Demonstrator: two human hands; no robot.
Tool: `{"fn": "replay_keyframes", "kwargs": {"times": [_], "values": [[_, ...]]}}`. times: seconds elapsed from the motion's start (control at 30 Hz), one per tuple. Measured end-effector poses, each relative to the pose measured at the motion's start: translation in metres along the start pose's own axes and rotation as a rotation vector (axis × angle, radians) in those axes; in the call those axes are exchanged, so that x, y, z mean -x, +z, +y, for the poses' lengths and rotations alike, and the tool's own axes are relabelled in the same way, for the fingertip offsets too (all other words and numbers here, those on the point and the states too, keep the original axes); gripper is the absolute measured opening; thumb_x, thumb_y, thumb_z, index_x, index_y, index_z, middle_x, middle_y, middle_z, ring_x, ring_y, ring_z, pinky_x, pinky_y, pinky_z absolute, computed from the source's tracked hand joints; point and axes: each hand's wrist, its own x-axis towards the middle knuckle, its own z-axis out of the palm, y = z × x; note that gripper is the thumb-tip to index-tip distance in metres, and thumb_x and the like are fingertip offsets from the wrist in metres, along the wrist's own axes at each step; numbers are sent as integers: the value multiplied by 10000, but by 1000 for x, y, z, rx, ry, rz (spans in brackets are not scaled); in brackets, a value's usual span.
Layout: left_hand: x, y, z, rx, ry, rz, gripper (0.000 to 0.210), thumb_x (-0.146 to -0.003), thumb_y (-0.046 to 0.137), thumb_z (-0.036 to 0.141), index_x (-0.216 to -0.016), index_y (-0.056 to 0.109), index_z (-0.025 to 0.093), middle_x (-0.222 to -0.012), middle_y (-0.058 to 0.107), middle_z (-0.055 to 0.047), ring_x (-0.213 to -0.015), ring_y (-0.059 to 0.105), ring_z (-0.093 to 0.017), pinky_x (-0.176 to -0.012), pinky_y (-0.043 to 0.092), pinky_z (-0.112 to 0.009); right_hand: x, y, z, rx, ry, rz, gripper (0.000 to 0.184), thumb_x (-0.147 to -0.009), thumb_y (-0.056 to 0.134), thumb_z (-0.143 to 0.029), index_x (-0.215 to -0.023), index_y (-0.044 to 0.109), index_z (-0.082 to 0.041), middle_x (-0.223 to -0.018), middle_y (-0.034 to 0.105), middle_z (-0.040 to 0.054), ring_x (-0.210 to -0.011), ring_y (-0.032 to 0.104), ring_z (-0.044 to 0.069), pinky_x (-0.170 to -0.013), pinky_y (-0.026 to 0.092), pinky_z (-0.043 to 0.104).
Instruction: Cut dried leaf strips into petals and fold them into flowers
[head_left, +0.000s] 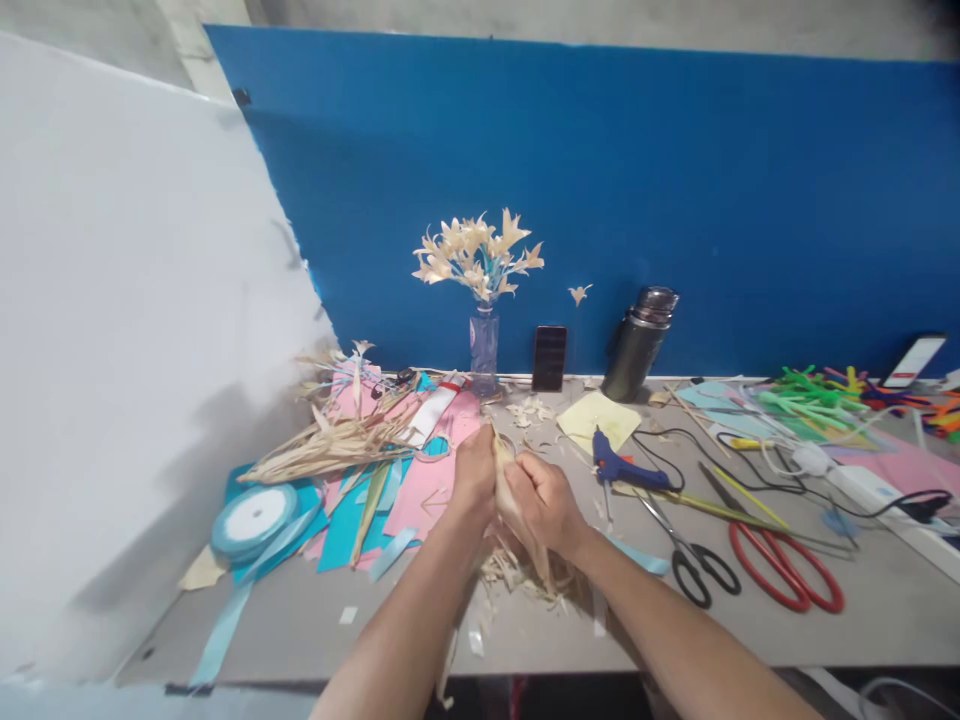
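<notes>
Both my hands meet at the middle of the table, closed on a pale dried corn husk [520, 513]. My left hand [475, 470] grips its upper left side, with the fingers mostly turned out of sight. On the other side my right hand [545, 497] pinches the husk, fingers curled. The husk's long end hangs down toward me below the right hand. Shredded husk scraps [499, 572] lie beneath it. To the left is a pile of dried husks [330, 448] on pink and blue paper.
Behind my hands stand a vase [484, 350] of husk flowers [480, 252], a phone [550, 358] and a dark flask [640, 345]. Rightward lie a blue glue gun [626, 468], black scissors [686, 555], red scissors [784, 565] and cords. A ribbon roll [255, 522] sits left.
</notes>
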Motion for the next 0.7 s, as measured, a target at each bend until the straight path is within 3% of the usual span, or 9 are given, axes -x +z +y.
{"fn": "replay_keyframes", "kwargs": {"times": [0.13,0.27,0.37,0.53,0.6,0.7], "values": [[14,-2,7,116,-68,-72,433,-823,520,595,-709,541,179,-590,520,20,-504,476,-121,-483,396,-246,-11,-9,-5,-9,44,137,378,-955,426,-408,-628,368,-228,-581,364,-52,-562,390,136,-548,290,271],[43,-7,6,56,-52,-195,355,-730,711,496,-795,565,180,-668,558,25,-583,539,-130,-520,442,-233,-25,-20,-17,3,68,240,382,-951,444,-428,-635,386,-222,-591,366,-54,-583,384,136,-555,286,270],[58,-4,4,-21,38,-99,292,-813,643,450,-751,550,180,-607,490,52,-533,445,-99,-510,383,-212,-24,-18,-28,-6,81,249,388,-948,454,-441,-635,389,-221,-589,375,-55,-584,395,136,-558,292,269],[65,7,8,-51,200,117,257,-900,522,365,-723,538,179,-646,510,36,-607,445,-109,-573,385,-218,-2,0,-41,-34,165,312,369,-954,455,-472,-686,416,-222,-614,433,-51,-596,432,142,-583,327,269],[67,8,7,-37,195,116,293,-913,491,358,-673,480,191,-604,441,50,-572,400,-104,-534,351,-217,7,4,-42,-4,181,410,371,-963,429,-465,-682,413,-223,-606,431,-49,-591,427,145,-589,326,274],[69,8,1,24,120,-8,320,-908,492,387,-652,430,205,-575,395,58,-532,362,-102,-487,307,-222,18,3,-40,33,198,486,377,-958,439,-451,-660,404,-224,-587,419,-51,-578,415,144,-571,315,272]]}}
